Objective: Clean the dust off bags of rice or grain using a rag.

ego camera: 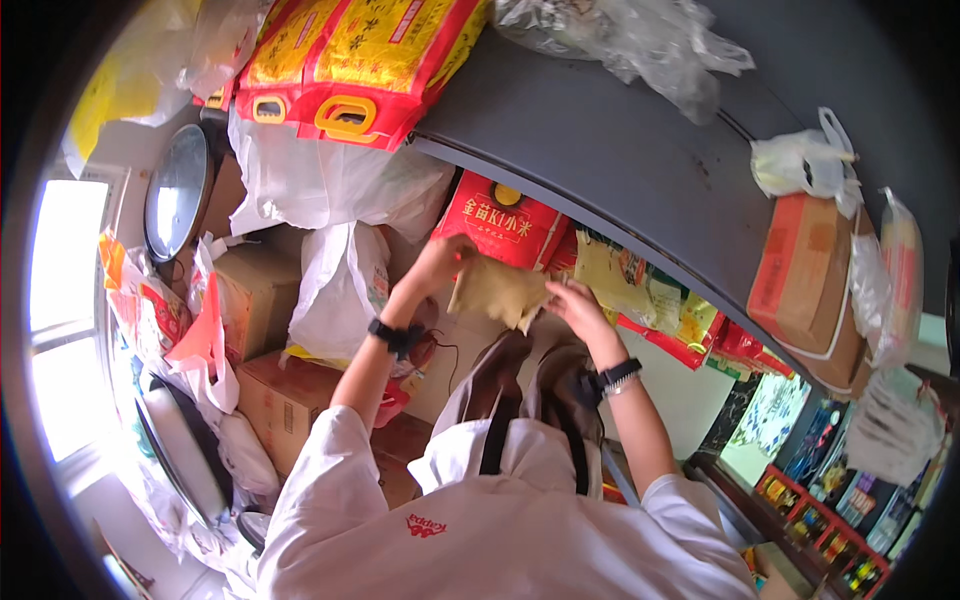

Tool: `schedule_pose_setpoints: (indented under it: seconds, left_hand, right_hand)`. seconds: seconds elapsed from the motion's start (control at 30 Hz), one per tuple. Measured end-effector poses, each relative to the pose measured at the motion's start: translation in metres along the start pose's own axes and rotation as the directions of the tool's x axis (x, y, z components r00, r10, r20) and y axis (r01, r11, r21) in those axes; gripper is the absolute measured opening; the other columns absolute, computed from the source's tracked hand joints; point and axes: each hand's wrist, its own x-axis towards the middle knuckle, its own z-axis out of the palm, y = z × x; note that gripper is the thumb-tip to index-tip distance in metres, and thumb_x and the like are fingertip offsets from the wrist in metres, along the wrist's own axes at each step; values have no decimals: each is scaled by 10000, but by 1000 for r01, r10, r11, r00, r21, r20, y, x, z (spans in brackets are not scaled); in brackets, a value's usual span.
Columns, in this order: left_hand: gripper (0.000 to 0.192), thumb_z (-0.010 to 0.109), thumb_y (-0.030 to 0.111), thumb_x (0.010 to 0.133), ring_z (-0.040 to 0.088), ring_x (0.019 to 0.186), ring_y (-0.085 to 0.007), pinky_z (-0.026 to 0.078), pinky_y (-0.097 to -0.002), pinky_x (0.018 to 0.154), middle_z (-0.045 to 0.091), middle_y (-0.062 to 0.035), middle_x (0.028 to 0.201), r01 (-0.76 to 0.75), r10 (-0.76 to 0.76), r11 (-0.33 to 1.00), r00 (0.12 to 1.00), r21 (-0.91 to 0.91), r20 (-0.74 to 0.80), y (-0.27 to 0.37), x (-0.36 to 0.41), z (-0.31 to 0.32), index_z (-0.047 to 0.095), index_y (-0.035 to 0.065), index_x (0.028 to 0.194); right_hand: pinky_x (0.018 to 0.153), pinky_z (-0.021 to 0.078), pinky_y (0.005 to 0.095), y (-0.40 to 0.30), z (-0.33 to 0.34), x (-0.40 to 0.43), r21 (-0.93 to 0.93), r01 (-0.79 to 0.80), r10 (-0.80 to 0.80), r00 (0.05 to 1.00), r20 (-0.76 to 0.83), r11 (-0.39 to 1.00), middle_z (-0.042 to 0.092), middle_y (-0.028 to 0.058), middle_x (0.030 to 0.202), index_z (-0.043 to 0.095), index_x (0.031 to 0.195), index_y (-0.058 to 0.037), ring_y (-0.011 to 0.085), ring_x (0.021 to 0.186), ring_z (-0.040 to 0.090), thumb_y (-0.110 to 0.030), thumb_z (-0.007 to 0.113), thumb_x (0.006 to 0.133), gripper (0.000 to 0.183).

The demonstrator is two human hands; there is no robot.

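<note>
A yellowish-tan cloth is stretched between my two hands, in front of my legs. My left hand grips its upper left corner, close to a red package of millet that stands on a shelf below the grey top. The right edge of the cloth is pinched in my right hand. Each wrist wears a black band. Part of my left hand's fingers is hidden behind the cloth's edge.
The grey shelf top bears red-and-yellow handled sacks, plastic bags and a cardboard box. Packets hang or stand below its edge. White bags and cardboard boxes are piled at the left, near a window.
</note>
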Motion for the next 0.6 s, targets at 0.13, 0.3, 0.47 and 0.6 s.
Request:
schedule_pose_setpoints:
  seconds: [0.13,0.3,0.47,0.6]
  left_hand:
    - [154,596,138,723,577,761,-295,463,-369,683,604,-120,800,-100,126,977,982,186,-137,-69,62,-8,607,67,859]
    - [147,580,122,735,541,882,-309,447,-386,746,577,-124,933,-86,154,966,950,245,-271,-106,81,45,595,66,870]
    - [177,551,66,743,561,861,-292,459,-373,721,563,-138,945,212,-228,974,904,-84,-362,-134,10,97,572,46,918]
    - [180,521,38,754,595,755,-229,477,-315,646,579,-124,880,307,-444,881,800,-360,-404,-156,-30,129,562,28,930]
  right_hand:
    - [704,485,277,-19,7,88,38,47,-44,996,-79,998,577,3,768,558,814,-108,124,715,554,-121,611,790,60]
    - [658,449,301,19,-30,149,-607,335,-404,914,24,721,607,109,854,553,919,13,176,748,578,-163,559,803,210]
    - [854,393,400,76,-24,126,-924,289,-613,786,81,250,522,180,1066,488,1141,-50,339,999,484,-98,558,740,410]
    - [942,324,440,41,11,128,-857,446,-556,657,509,-258,423,152,1227,456,1196,-79,341,1113,406,-90,548,736,470]
